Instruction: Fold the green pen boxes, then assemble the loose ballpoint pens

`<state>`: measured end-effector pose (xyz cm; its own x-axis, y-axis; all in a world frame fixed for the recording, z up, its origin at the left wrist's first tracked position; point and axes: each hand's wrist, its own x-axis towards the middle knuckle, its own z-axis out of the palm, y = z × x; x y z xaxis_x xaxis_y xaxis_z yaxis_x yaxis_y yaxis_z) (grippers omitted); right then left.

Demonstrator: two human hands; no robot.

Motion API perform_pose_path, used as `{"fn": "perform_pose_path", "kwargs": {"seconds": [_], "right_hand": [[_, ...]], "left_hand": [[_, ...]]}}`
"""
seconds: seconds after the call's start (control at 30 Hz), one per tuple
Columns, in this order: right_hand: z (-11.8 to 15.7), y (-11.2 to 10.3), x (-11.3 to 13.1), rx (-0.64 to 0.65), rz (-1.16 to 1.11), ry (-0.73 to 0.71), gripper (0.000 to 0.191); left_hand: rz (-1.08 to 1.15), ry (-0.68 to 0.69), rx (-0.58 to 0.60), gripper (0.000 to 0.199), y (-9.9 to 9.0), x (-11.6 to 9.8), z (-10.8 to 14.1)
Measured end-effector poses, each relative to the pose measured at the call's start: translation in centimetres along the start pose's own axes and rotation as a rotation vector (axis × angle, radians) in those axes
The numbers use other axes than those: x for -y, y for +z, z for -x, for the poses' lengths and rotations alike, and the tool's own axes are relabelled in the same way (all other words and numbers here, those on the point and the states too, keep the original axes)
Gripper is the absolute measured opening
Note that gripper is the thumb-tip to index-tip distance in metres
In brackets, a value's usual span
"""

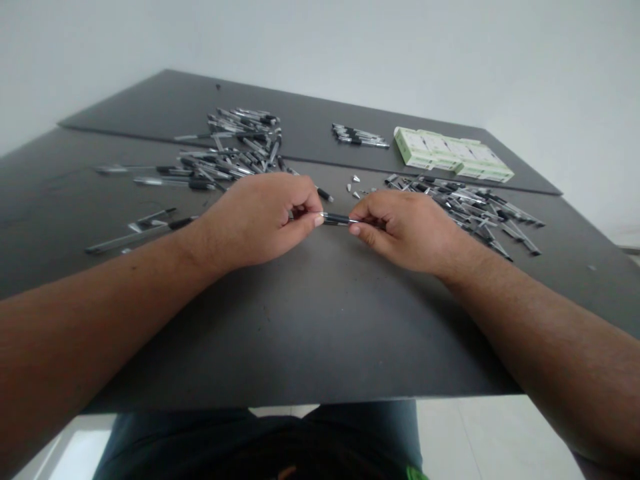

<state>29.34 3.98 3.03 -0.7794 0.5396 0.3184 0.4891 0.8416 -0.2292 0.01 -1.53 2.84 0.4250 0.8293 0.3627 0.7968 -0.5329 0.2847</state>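
A pen with a black grip [337, 219] lies level between my two hands, just above the grey table. My left hand [270, 217] pinches its left end between thumb and fingers. On the other end, the thumb and fingertips of my right hand [405, 227] are closed around the pen. Both ends are partly hidden by my fingers. Behind my left hand spreads a large heap of pens [235, 157] with clear barrels and black grips. Several small clear-and-silver pieces [355, 179] rest on the table beyond the gap between my hands.
Another pile of pens and clear tubes [480, 207] lies to the right. A small group of pens [360, 137] sits at the back, beside a row of green-and-white boxes [450, 153]. Loose pen parts [145, 230] lie at the left. The grey table [310, 333] has a seam across it.
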Motion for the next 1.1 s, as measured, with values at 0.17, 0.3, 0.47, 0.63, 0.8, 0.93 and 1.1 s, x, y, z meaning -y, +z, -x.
{"fn": "perform_pose_path", "kwargs": {"seconds": [0.17, 0.3, 0.47, 0.63, 0.8, 0.93, 1.1], "right_hand": [[0.0, -0.5, -0.1, 0.044, 0.012, -0.041, 0.03], [0.0, -0.4, -0.1, 0.045, -0.013, -0.039, 0.031], [0.0, 0.1, 0.0, -0.009, -0.034, -0.006, 0.02], [0.0, -0.1, 0.2, 0.027, -0.01, -0.014, 0.025], [0.1, 0.4, 0.2, 0.004, -0.001, -0.006, 0.027], [-0.1, 0.5, -0.4, -0.038, 0.028, 0.065, 0.023], [0.0, 0.1, -1.4, -0.098, 0.05, 0.133, 0.021]], "left_hand": [[0.0, 0.004, 0.015, 0.028, -0.1, 0.0, -0.1], [0.006, 0.01, 0.005, 0.027, -0.2, -0.1, 0.0], [0.015, 0.007, 0.001, 0.024, -0.1, 0.1, 0.1], [0.01, 0.035, 0.022, 0.026, 0.1, 0.0, -0.1], [0.05, -0.005, -0.003, 0.023, -0.2, 0.4, 0.1], [0.065, -0.097, -0.124, 0.024, -1.4, 2.0, 0.3], [-0.058, -0.228, -0.188, 0.025, -3.0, 4.0, 0.0]]}}
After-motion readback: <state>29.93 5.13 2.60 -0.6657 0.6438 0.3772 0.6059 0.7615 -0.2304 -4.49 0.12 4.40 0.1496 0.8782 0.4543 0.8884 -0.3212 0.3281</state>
